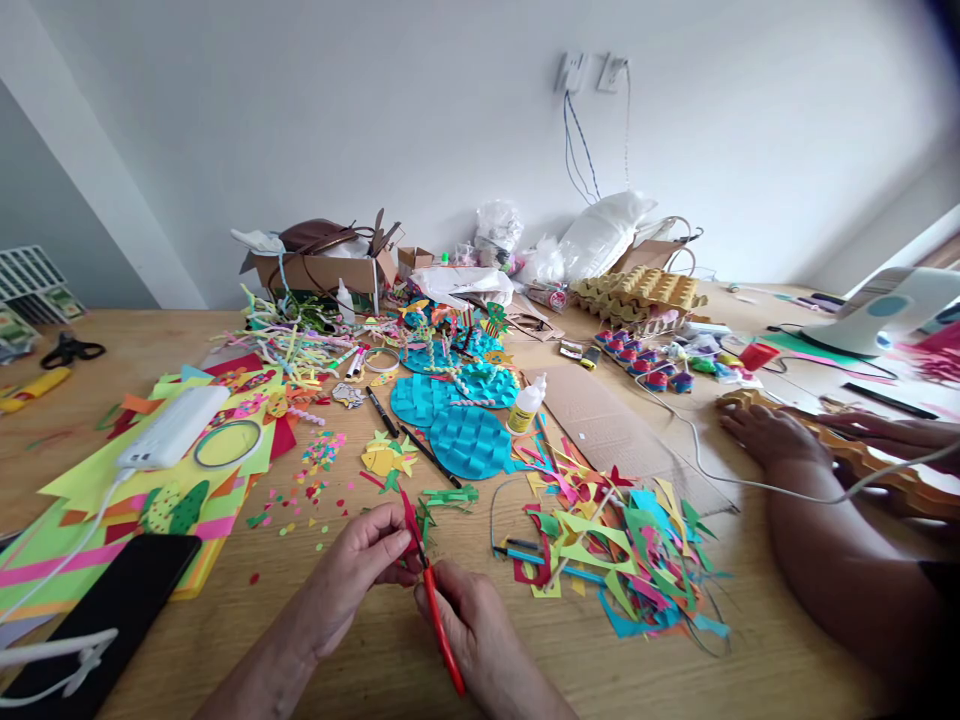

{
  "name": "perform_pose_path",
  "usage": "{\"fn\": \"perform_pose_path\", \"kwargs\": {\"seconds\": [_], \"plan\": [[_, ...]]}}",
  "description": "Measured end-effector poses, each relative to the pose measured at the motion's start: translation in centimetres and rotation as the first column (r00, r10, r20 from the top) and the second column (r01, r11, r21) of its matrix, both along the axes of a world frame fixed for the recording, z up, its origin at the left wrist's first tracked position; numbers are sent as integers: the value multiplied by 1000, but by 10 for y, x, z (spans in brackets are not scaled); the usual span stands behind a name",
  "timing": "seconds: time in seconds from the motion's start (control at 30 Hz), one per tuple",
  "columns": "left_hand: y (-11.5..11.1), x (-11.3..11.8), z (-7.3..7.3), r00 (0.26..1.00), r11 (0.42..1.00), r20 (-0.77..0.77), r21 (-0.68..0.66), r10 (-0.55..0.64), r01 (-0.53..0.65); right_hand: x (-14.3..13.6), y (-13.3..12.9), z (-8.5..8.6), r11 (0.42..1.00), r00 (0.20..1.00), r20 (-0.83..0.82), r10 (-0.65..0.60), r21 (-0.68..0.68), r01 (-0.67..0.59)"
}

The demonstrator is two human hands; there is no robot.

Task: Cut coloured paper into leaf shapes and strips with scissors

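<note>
My left hand [358, 565] pinches a small piece of red paper [410, 520] between thumb and fingers, near the table's front. My right hand [484, 620] grips a pair of scissors [444, 635] with red handles, whose blades meet the red paper. How far apart the blades are is hard to make out. Just beyond my hands lie a yellow paper fish [384, 458] and green fringed paper strips [450, 497]. Behind these are blue woven paper discs [470, 442] and a white glue bottle [526, 405].
Colourful paper scraps [637, 555] lie heaped to my right, with a cardboard sheet [600, 420] behind. Paper sheets [82, 480], a white power bank [174, 428] and a black phone [112, 620] are on the left. Another person's hand [780, 435] touches an egg carton [862, 460] at right.
</note>
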State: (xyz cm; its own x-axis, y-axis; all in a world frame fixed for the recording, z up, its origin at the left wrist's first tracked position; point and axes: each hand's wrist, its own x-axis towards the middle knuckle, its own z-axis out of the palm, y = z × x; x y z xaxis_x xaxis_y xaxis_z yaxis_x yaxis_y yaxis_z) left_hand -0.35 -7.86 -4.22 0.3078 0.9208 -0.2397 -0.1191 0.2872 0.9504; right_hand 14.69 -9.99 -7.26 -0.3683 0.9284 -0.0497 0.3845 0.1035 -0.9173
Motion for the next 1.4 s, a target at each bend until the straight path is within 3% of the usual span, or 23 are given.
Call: {"fn": "perform_pose_path", "kwargs": {"seconds": [0.93, 1.4], "plan": [[-2, 2, -4, 997, 992, 75, -121, -23, 32, 2, 0, -14, 999, 999, 48, -6, 48, 4], [-4, 3, -2, 996, 989, 89, -148, -9, 22, 4, 0, -4, 1000, 998, 60, 30, 5, -30]]}}
